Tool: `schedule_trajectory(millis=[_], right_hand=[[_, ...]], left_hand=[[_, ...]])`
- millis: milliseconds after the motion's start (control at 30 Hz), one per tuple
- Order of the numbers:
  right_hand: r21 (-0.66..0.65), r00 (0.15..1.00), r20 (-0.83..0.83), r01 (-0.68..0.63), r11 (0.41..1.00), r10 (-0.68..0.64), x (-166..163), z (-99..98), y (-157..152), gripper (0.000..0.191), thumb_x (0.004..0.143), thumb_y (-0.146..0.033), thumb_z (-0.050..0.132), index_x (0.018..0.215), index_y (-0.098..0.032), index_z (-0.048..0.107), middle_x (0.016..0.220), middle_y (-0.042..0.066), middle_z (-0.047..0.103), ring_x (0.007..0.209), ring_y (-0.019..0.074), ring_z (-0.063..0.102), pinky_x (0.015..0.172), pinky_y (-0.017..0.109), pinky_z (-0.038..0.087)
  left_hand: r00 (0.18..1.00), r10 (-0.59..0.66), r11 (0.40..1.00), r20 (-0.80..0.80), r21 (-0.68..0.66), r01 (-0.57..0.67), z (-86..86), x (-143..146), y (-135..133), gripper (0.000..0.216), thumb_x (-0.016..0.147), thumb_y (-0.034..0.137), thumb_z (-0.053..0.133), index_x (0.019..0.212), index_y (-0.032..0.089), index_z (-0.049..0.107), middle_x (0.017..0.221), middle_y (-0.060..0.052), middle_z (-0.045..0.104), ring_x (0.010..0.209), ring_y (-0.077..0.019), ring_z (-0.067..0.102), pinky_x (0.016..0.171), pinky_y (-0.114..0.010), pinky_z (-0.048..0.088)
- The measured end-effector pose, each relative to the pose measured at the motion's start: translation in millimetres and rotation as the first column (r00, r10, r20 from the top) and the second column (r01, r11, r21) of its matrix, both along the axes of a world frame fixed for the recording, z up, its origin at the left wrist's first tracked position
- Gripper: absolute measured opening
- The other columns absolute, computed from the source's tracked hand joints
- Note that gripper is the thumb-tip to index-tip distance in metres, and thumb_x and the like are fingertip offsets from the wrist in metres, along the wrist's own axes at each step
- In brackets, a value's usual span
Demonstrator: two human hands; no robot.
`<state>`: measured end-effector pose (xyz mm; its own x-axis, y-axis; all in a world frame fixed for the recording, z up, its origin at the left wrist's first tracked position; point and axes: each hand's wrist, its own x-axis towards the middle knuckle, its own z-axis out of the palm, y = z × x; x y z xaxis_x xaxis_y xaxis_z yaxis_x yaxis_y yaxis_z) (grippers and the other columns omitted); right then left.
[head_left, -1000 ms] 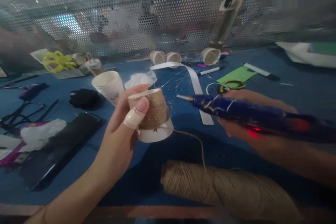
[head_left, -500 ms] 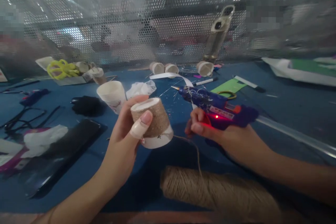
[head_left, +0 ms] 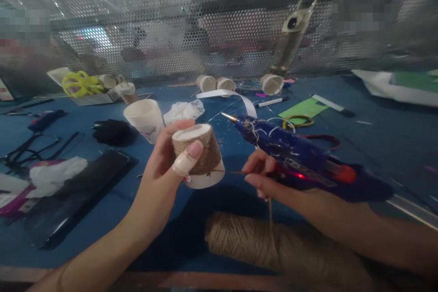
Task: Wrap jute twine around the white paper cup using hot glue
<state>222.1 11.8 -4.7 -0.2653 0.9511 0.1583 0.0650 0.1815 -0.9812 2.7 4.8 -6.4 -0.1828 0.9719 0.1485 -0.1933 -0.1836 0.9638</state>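
Observation:
My left hand (head_left: pixel 160 171) is closed around an upside-down paper cup (head_left: pixel 208 153), its thumb with a pale wrap pressing the side. Brown twine is wound round most of the cup, leaving a white band near the rim at the bottom. My right hand (head_left: pixel 290 191) holds a blue hot glue gun (head_left: pixel 273 139) whose red light is lit and whose nozzle points left above the cup. The same hand pinches the twine (head_left: pixel 234 172), which runs taut from the cup. From those fingers the strand drops to a large twine spool (head_left: pixel 246 237) lying on the table.
A stack of paper cups (head_left: pixel 143 116) stands behind my left hand, beside crumpled white plastic (head_left: pixel 185 110). Yellow scissors (head_left: pixel 82 86) lie in a box at back left. Further off are several wrapped cups (head_left: pixel 272 85), green paper (head_left: pixel 303 108) and a perforated metal screen (head_left: pixel 164 45).
My right hand has taken the twine between its fingers and drawn it taut from the cup. The glue gun has swung, its body now lower and nearer. My left hand keeps its hold.

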Motion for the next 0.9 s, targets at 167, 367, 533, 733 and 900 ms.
schedule_trajectory(millis=[167,367,533,733,900], right_hand=[[0.083,0.988,0.147,0.032,0.996,-0.044,3.8,12.0,8.6,0.033,0.085,-0.039,0.084,0.071,-0.027,0.057,0.076,-0.005,0.069,0.063,0.0112,0.064,0.07,0.024,0.064],[0.041,0.98,0.187,0.06,0.997,-0.067,0.5,17.0,14.7,0.044,0.08,-0.053,0.086,0.068,-0.027,0.053,0.068,-0.006,0.063,0.061,0.0128,0.066,0.066,0.025,0.065],[0.013,0.982,0.182,0.055,0.998,-0.056,-2.6,18.5,16.3,0.049,0.078,-0.056,0.087,0.066,-0.026,0.051,0.069,-0.006,0.063,0.062,0.0115,0.065,0.066,0.024,0.064],[-0.067,0.986,0.145,0.088,0.994,-0.077,-6.6,18.9,15.6,0.049,0.069,-0.057,0.093,0.067,-0.026,0.055,0.064,-0.008,0.06,0.055,0.0093,0.057,0.065,0.022,0.063],[-0.141,0.989,0.118,0.109,0.984,-0.092,-3.2,15.5,14.3,0.047,0.065,-0.055,0.097,0.071,-0.026,0.06,0.073,-0.007,0.068,0.054,0.0085,0.055,0.068,0.025,0.063]], left_hand=[[0.998,-0.034,0.999,-0.044,-0.025,0.032,3.4,0.5,-1.4,0.04,0.079,0.051,0.092,0.113,0.033,0.078,0.106,0.002,0.073,0.087,-0.014,0.066,0.065,-0.019,0.054],[0.995,-0.077,0.996,-0.059,-0.053,0.074,3.4,-0.1,-2.9,0.041,0.08,0.052,0.092,0.113,0.033,0.077,0.104,0.002,0.073,0.08,-0.0118,0.065,0.057,-0.017,0.05],[0.996,-0.085,0.994,-0.028,-0.064,0.083,4.3,0.4,-3.4,0.042,0.079,0.054,0.092,0.111,0.031,0.078,0.103,0.001,0.074,0.083,-0.0123,0.066,0.061,-0.017,0.052],[0.992,-0.118,0.989,0.038,-0.079,0.121,6.7,3.0,-3.4,0.036,0.081,0.05,0.092,0.107,0.029,0.078,0.1,0.002,0.073,0.084,-0.0127,0.069,0.068,-0.018,0.056],[0.989,-0.126,0.988,0.072,-0.086,0.132,4.7,4.4,-5.0,0.036,0.081,0.051,0.091,0.108,0.03,0.081,0.103,-0.001,0.075,0.087,-0.0154,0.07,0.069,-0.02,0.058]])
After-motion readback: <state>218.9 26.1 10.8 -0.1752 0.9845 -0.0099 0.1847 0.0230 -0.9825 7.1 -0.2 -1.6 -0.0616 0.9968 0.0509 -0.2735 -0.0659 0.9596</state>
